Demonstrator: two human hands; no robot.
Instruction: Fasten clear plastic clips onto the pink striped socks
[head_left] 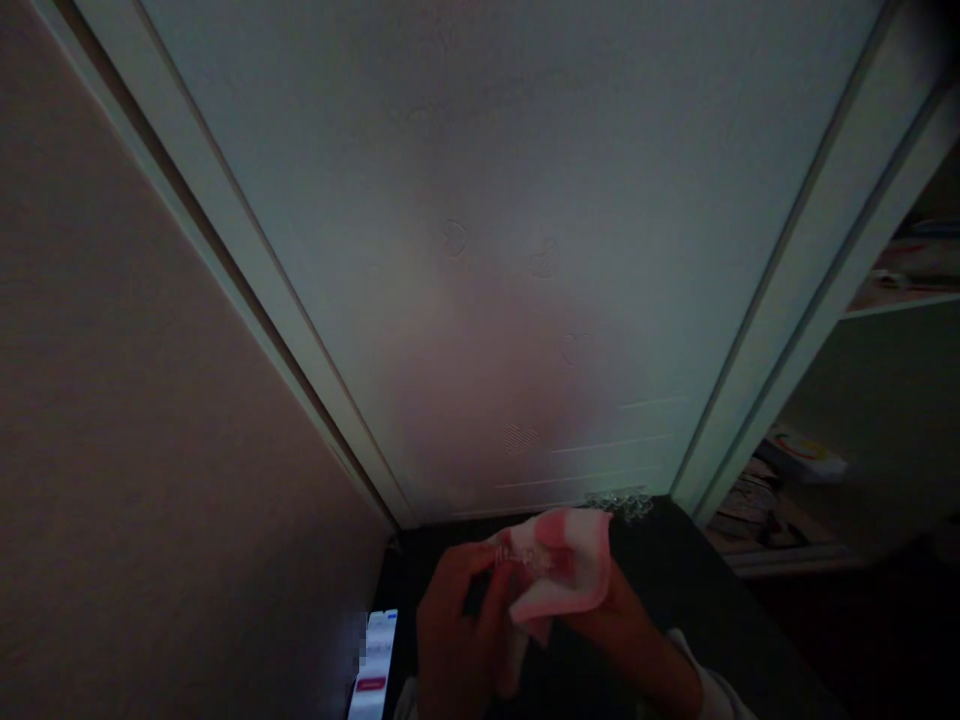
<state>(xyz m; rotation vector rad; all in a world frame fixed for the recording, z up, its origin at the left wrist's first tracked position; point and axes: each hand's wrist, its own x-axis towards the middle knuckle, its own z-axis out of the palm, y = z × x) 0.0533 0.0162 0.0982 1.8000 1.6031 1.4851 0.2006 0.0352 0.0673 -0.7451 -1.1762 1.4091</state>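
My right hand (pixel 626 625) holds a pink and white cloth (pixel 589 555) from below and behind, and most of its fingers are hidden by it. On the cloth's near side lies a small shiny, see-through piece (pixel 529 555); the dim light hides its exact kind. My left hand (pixel 457 625) pinches this piece at its left end, thumb and forefinger close together. A loose corner of the cloth hangs below, between the hands.
A lit phone (pixel 373 665) lies at lower left on the dark surface (pixel 660 570). A tangled silvery heap (pixel 622 503) sits by the white panel (pixel 487 300) with heart patterns. To the right, shelves hold a white box (pixel 806 455) and other items. A plain wall (pixel 150 400) stands left.
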